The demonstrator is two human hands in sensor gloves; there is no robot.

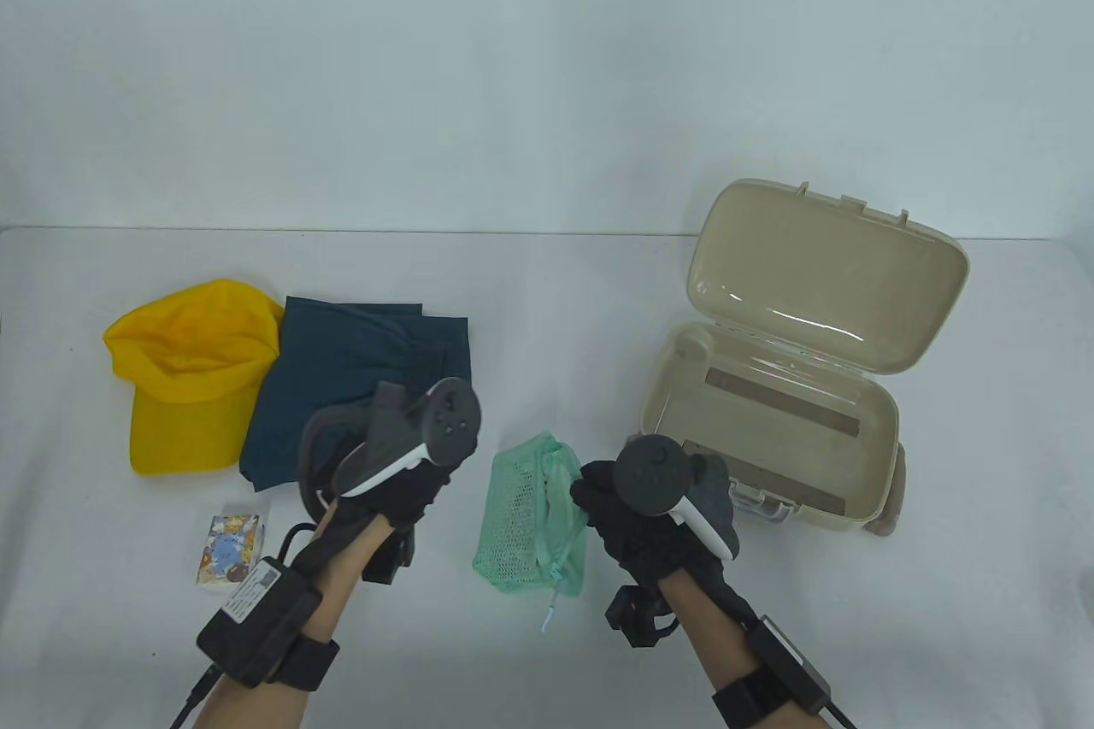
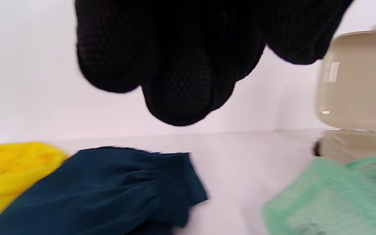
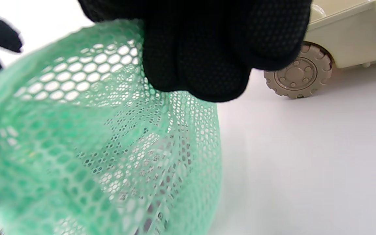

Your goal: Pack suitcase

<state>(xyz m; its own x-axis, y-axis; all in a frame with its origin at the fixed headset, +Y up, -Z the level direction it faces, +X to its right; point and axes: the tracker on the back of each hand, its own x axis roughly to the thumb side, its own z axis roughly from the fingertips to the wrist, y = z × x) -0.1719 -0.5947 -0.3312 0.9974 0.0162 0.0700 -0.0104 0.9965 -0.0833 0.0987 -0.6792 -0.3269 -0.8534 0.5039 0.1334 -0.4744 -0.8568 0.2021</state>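
A beige suitcase (image 1: 795,413) lies open at the right of the table, lid up, its inside bare. A green mesh pouch (image 1: 534,520) sits between my hands. My right hand (image 1: 598,498) grips the pouch's right edge; in the right wrist view my fingers (image 3: 204,65) pinch the mesh (image 3: 93,147). My left hand (image 1: 410,490) hovers over the edge of the dark blue folded garment (image 1: 359,374), fingers curled and holding nothing in the left wrist view (image 2: 181,65). A yellow cap (image 1: 188,374) lies at the far left. A small printed card pack (image 1: 229,548) lies near my left wrist.
The suitcase's wheel (image 3: 297,76) shows close behind my right fingers. The suitcase lid (image 2: 357,78) stands upright at the right of the left wrist view. The white table (image 1: 547,276) runs back to a pale wall.
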